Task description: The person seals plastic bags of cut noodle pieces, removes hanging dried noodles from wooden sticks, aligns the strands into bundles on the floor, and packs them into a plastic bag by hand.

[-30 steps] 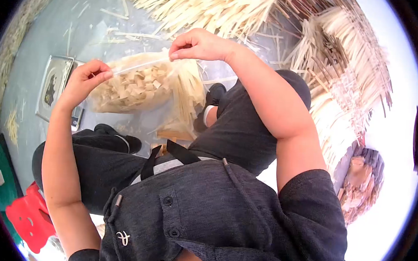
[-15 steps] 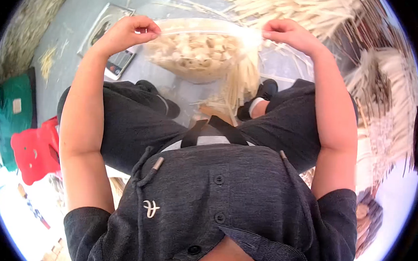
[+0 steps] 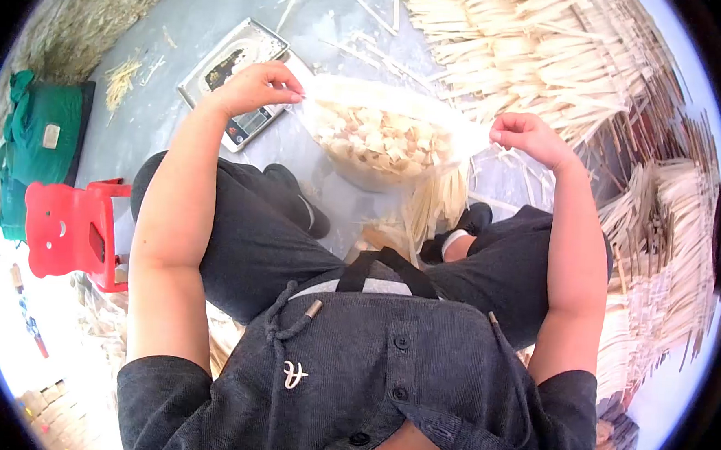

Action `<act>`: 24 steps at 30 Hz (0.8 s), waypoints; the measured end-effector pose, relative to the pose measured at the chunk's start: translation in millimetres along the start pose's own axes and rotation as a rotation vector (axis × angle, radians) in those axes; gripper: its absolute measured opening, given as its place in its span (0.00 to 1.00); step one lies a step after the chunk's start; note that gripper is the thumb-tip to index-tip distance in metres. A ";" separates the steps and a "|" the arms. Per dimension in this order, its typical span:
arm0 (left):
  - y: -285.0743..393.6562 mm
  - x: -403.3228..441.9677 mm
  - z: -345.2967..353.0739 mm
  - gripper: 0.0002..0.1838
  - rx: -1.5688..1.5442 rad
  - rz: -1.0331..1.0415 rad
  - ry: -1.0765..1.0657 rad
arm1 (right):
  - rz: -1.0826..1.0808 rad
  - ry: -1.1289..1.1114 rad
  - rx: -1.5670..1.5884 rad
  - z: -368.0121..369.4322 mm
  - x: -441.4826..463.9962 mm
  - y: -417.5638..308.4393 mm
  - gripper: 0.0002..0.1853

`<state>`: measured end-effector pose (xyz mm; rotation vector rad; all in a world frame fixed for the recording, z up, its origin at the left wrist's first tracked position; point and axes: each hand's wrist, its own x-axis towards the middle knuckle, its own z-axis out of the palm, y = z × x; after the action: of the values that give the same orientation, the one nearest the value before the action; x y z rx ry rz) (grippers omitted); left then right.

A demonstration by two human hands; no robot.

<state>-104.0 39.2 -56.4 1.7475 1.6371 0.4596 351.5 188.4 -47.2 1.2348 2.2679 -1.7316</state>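
A clear plastic bag (image 3: pixel 385 141) full of pale, curled pieces hangs in front of me between my two hands. My left hand (image 3: pixel 262 88) pinches its upper left corner. At the upper right corner, my right hand (image 3: pixel 530 138) grips the bag between thumb and fingers. The top edge is stretched taut and glares white; I cannot make out whether its mouth is sealed. Behind my left hand a kitchen scale (image 3: pixel 247 129) lies on the floor, its pan (image 3: pixel 237 54) partly hidden by that hand.
Pale dried strips (image 3: pixel 525 46) cover the floor at the upper right, and a bundle of strips (image 3: pixel 439 205) lies below the bag. A red child's chair (image 3: pixel 67 230) and a green bag (image 3: pixel 47 139) stand at the left. My shoes (image 3: pixel 471 223) are close under the bag.
The view has shifted, so the bag and both hands appear lower and further right. The bag's top is tilted, its right side lower. Both hands keep their hold on the corners.
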 end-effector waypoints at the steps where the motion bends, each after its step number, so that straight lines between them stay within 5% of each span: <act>1: -0.9 0.3 0.9 0.06 -0.005 0.008 -0.002 | -0.009 -0.001 -0.009 1.3 0.8 -2.7 0.09; 11: 48.0 -29.7 -37.7 0.08 -0.305 0.092 0.287 | -0.330 0.342 0.111 -27.6 -33.2 -58.3 0.07; 17: 8.9 3.9 -7.2 0.09 -0.075 -0.082 0.016 | -0.065 0.257 0.062 -19.7 19.3 -1.8 0.08; 24: 3.9 5.5 -9.8 0.07 -0.142 -0.070 0.020 | -0.085 0.287 0.086 -23.8 16.0 -0.9 0.09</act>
<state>-107.0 47.1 -47.9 1.5808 1.6333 0.5485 350.0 217.0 -44.9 1.5138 2.4542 -1.8018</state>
